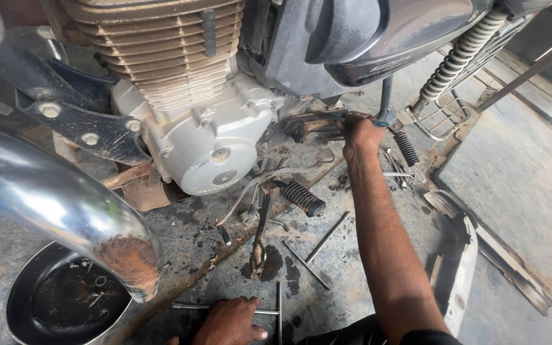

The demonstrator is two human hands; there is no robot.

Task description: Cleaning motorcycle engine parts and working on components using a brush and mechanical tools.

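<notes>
A black pan (65, 300) with loose bolts sits under the chrome exhaust pipe (52, 204). The left hand (228, 321) presses flat, fingers spread, on a T-handle wrench (269, 311) on the oily floor (352, 281); it might skid there. The right hand (360, 133), arm outstretched, grips a blue-handled tool (333, 116) beside the engine case (212, 147); it could slip off.

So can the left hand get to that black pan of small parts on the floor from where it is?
Probably yes: the left hand rests on the floor beside the black pan, with only the chrome exhaust tip overhanging its rim.
</notes>
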